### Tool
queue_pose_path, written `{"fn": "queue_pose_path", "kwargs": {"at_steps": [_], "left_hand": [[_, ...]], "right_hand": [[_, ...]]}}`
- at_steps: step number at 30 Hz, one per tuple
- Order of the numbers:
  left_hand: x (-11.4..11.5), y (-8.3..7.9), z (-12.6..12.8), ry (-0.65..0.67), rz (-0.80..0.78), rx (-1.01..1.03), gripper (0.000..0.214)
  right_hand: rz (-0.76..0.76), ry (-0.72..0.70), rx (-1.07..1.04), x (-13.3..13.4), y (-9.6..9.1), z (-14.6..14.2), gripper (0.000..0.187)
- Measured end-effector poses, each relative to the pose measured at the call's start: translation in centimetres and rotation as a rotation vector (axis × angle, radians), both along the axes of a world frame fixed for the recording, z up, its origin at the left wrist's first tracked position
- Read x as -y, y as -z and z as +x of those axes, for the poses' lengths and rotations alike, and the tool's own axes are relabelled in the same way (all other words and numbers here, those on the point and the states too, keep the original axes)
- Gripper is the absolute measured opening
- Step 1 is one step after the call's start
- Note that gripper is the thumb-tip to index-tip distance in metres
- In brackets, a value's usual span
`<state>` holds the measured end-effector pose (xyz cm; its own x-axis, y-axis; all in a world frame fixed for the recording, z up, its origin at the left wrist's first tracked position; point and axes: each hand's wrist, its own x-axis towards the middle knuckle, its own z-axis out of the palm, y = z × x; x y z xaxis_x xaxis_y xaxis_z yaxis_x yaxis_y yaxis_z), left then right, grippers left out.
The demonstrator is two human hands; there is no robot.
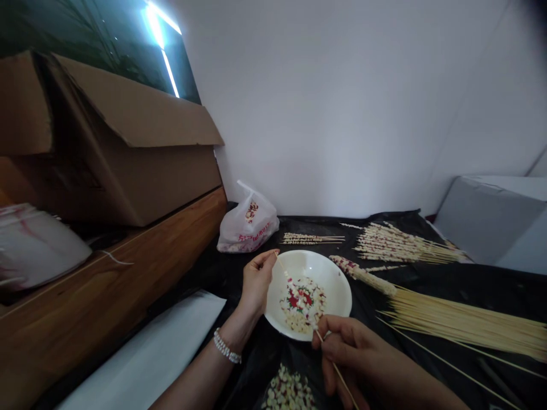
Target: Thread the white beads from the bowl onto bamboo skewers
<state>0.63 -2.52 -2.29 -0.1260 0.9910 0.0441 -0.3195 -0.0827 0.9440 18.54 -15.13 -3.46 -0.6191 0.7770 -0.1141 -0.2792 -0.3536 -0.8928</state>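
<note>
My left hand (256, 280) pinches the tip of a thin bamboo skewer (299, 302) at the left rim of a white bowl (333, 279). My right hand (350, 347) grips the same skewer lower down, at the bowl's near edge. A few small pale pieces are threaded on the skewer over the bowl. The bowl holds a heap of small white and red pieces (302, 307). A bead bracelet sits on my left wrist.
On the black cover lie finished skewers (401, 244), a bundle of bare sticks (465, 324), a white plastic bag (248, 225) and a loose pile of pieces (288, 393). A cardboard box (128, 154) sits on a wooden ledge to the left.
</note>
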Motion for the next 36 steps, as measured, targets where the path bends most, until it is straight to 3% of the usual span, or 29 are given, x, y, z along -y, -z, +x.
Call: {"fn": "queue_pose_path", "kwargs": {"at_steps": [25, 36], "left_hand": [[0.34, -0.76, 0.33, -0.058, -0.012, 0.014, 0.029], [0.37, -0.77, 0.38, -0.080, 0.005, -0.025, 0.025]], "right_hand": [[-0.157, 0.019, -0.044, -0.05, -0.17, -0.58, 0.036], [-0.157, 0.021, -0.079, 0.12, -0.09, -0.58, 0.035]]}}
